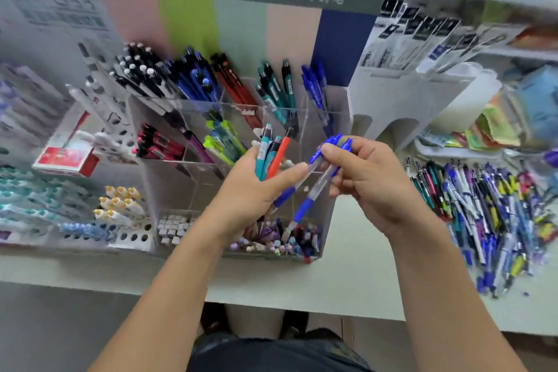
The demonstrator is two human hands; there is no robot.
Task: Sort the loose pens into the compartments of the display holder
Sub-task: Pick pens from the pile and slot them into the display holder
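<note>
**Blue pens in the right hand, their compartment up at the holder's far right corner**

Head view. The right hand [362, 178] pinches two blue pens [317, 184] near their clip ends, fingers curled round them. The pens' long axis slants from the clips at the fingertips down and leftward, tips pointing at the holder's front edge. The left hand [256, 187] grips a small bunch, teal pens [263, 154] and one orange-red pen [279, 157], standing upright out of the fist; its forefinger reaches across to touch the blue barrels.

The display holder [193, 190] sits on the counter [356, 254] straight ahead of both hands. The matching blue stock [314, 81] stands in the far right compartment, beyond and just left of the right hand, so I judge that hand the nearer one; the pens would need turning upright first.

The loose pens [489, 214] lie heaped near the counter's right edge, well apart from the holder.

Motion blur smears the frame. The clear dividers are hard to trace, and the hands hide the front right compartments.
</note>
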